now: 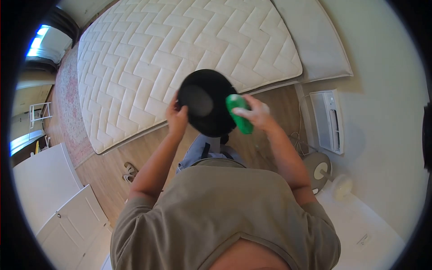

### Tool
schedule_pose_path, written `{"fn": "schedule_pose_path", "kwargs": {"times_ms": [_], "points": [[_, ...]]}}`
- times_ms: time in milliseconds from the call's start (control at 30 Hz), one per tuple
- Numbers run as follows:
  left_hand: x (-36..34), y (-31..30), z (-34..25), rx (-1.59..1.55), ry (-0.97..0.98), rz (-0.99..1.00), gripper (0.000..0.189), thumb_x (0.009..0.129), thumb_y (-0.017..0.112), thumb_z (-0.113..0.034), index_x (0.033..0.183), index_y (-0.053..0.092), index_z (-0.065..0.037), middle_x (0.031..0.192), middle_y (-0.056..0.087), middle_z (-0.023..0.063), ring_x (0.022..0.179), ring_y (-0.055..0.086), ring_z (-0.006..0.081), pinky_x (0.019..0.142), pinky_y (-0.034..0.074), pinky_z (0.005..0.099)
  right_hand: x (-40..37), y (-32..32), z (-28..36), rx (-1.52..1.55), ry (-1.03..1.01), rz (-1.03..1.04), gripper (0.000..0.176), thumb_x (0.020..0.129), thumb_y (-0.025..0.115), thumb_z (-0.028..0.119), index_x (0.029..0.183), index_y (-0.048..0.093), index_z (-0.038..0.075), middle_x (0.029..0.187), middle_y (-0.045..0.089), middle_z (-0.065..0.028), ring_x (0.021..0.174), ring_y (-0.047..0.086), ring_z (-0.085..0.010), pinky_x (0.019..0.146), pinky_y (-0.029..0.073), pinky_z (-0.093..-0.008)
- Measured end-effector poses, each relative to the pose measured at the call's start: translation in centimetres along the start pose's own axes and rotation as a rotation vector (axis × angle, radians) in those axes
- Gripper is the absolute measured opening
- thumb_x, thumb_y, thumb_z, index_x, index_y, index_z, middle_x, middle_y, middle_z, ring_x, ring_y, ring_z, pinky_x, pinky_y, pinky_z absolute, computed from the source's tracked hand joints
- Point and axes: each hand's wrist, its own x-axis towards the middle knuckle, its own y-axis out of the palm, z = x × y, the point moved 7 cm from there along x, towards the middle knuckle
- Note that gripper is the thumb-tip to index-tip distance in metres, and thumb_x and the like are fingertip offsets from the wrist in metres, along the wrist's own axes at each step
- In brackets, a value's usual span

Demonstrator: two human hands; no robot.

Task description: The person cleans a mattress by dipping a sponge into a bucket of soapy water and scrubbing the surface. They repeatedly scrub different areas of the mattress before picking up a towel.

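Note:
A black round container (216,103), like a bowl or a small bin, is held in front of my body with its open side toward me. My left hand (177,118) grips its left edge, the thumb on the near side and the fingers behind it. At the right edge my right hand (256,111) has its fingers wrapped round a bright green, rounded oblong thing (239,114) with a whitish patch on top. The green thing overlaps the container's rim in this view. White marks show on my right hand.
A white quilted mattress (180,49) lies ahead, with a pinkish rug (69,103) to its left. Sandals (130,171) lie on the wood floor. A white heater-like panel (327,121) and a grey round-based object (315,166) stand at the right wall. White cabinet doors (74,220) are lower left.

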Motion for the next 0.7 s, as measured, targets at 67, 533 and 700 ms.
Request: {"fn": "schedule_pose_path", "kwargs": {"times_ms": [67,533,700], "points": [[0.6,5.9,-0.7,-0.097,-0.059,0.131,0.055,0.073,0.049,0.007,0.127,0.048,-0.003,0.091,0.061,0.0058,0.071,0.055,0.0082,0.060,0.045,0.0201,3.4,2.2,1.5,-0.181,-0.087,0.117,0.049,0.070,0.070,0.039,0.100,0.055,0.004,0.091,0.061,-0.0183,0.087,0.059,-0.0344,0.078,0.045,-0.0400],[5.2,27.4,-7.8,0.016,0.222,0.519,0.060,0.063,0.053,0.003,0.122,0.051,-0.008,0.072,0.046,0.0153,0.063,0.048,0.0320,0.059,0.042,0.0361,20.5,3.2,-16.0,-0.316,0.131,0.267,0.040,0.081,0.057,0.023,0.114,0.048,0.002,0.110,0.056,-0.0223,0.101,0.056,-0.0364,0.086,0.044,-0.0406],[8.8,27.7,-7.4,0.060,0.133,0.481,0.059,0.063,0.054,0.002,0.122,0.051,-0.007,0.072,0.046,0.0151,0.064,0.049,0.0321,0.060,0.043,0.0362,21.2,1.5,-12.0,-0.204,-0.098,0.329,0.040,0.081,0.055,0.022,0.115,0.048,0.003,0.112,0.055,-0.0222,0.102,0.055,-0.0361,0.087,0.044,-0.0405]]}}
